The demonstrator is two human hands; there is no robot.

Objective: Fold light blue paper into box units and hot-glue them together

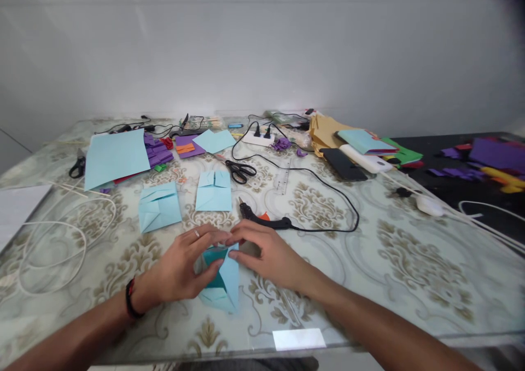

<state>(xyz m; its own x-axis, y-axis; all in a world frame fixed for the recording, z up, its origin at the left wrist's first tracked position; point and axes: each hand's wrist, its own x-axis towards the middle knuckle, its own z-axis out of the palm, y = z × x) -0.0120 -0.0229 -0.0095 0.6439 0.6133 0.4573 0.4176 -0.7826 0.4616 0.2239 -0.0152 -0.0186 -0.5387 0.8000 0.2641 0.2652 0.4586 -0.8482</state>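
Observation:
A light blue folded paper (pixel 232 283) stands partly opened on the table near its front edge. My left hand (pixel 184 264) curls around its left side, with thumb and fingers on the paper. From the right, my right hand (pixel 268 253) pinches its upper edge between thumb and fingers. The fingertips of both hands nearly meet and hide part of the top. Just beyond them lies a black glue gun (pixel 262 219), its nozzle pointing away to the left. Two more folded blue papers, one flat piece (pixel 214 190) and one creased piece (pixel 159 206), lie behind my left hand.
Black-handled scissors (pixel 241 171) and a clear ruler (pixel 282 178) lie farther back. A white power strip (pixel 259 137) feeds the glue gun's cord, which loops to the right. A blue sheet (pixel 117 158) covers purple paper at left. A phone (pixel 343 164) lies right; white cable (pixel 84 251) coils left.

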